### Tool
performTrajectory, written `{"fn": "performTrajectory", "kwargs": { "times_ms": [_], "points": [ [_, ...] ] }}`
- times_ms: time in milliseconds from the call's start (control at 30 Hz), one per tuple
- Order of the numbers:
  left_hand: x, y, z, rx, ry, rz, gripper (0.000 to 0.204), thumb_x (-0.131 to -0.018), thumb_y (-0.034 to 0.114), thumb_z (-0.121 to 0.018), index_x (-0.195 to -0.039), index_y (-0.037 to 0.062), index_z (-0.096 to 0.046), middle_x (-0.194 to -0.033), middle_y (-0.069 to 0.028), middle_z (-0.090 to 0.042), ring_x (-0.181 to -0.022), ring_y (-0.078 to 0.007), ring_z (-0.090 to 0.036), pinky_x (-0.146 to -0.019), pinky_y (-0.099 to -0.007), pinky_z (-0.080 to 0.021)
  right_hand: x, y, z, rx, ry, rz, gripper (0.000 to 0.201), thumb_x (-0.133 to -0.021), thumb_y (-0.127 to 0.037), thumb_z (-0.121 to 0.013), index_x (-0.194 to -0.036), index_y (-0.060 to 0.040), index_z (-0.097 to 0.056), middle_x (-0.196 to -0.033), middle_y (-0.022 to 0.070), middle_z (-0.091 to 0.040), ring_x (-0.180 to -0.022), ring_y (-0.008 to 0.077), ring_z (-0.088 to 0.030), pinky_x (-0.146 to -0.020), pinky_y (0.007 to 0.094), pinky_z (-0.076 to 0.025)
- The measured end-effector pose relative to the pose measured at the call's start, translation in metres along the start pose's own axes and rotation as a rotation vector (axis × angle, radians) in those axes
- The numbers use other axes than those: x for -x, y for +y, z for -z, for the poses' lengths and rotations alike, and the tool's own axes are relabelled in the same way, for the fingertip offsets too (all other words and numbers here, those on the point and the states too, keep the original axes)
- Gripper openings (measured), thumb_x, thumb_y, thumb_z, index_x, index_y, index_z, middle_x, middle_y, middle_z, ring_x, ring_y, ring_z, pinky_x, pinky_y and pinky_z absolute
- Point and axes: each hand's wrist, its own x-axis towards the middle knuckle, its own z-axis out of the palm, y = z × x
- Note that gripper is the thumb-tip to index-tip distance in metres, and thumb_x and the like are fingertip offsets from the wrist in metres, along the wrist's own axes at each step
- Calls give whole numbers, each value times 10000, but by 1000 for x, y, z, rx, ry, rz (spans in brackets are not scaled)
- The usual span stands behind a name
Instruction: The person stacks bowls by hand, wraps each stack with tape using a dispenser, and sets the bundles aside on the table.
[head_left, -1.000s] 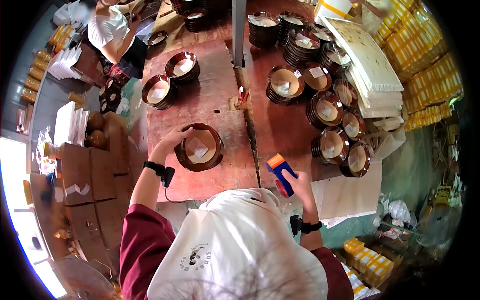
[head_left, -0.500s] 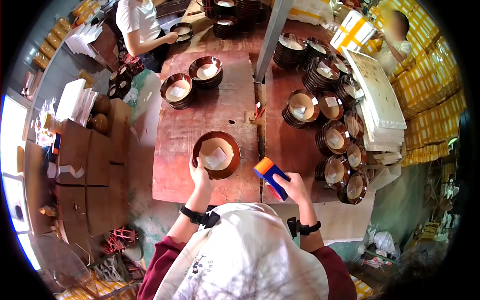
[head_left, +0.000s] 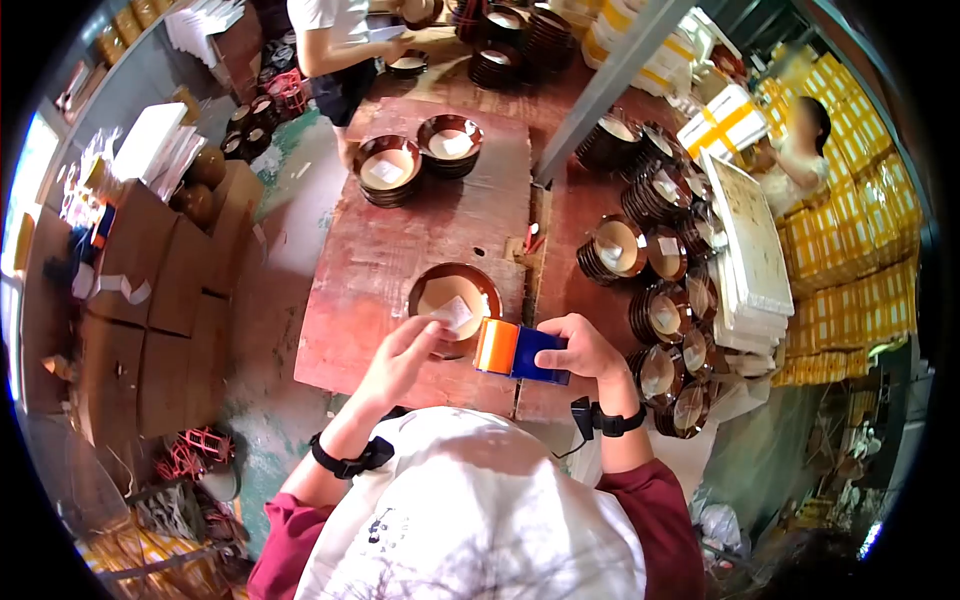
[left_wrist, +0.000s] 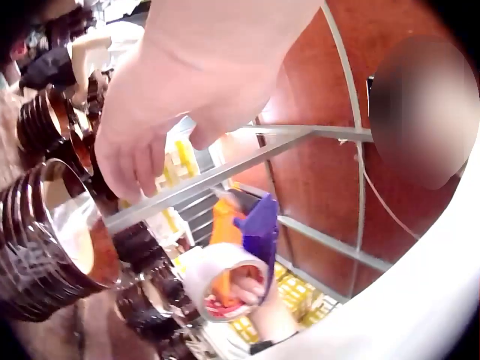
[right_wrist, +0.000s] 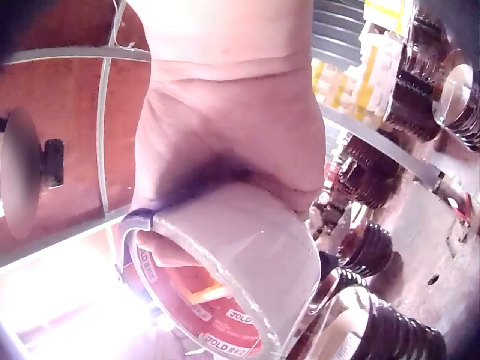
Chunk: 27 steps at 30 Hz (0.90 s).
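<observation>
Tape dispenser (head_left: 512, 350) (blue-orange) sits in right fingers (head_left: 564, 330).

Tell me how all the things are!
Tape dispenser: gripped by right hand
Tape roll: loaded in dispenser
Left hand: loosely bent
Near bowls: stacked, upright
Paper slip: lying inside top bowl
Back-left bowls: stacked, upright
White box: bound with yellow tape

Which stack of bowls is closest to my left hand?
The lone stack just beyond your left hand; other stacks stand farther back or to the right.
</observation>
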Motion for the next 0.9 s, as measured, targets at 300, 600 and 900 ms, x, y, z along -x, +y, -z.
{"fn": "performTrajectory", "kwargs": {
  "times_ms": [300,600,900],
  "points": [
    [-9,7,19,94,-52,7,281,-1060,263,-594,-1069,-12,-649,-947,-47,-703,-865,-108,-654,-790,-277,-543,-32,-36,-32,83,62,-19,484,-874,-444,-815,-880,21,-679,-746,-46,-599,-726,37,-527,-642,246,-466],
    [-84,7,60,9,44,-46,153,-975,77,-663,-870,-35,-671,-730,-39,-669,-665,-108,-636,-617,-271,-530,-76,-75,-32,220,144,-115,470,-936,-458,-749,-884,9,-732,-738,-15,-672,-682,51,-591,-618,244,-494],
    [-170,-73,258,-104,356,47,115,-907,84,-724,-853,-10,-684,-708,-74,-673,-601,-142,-627,-533,-307,-502,-10,-189,31,419,135,-582,332,-968,-292,-716,-986,37,-752,-833,4,-708,-739,54,-590,-661,247,-503]
  ]
}}
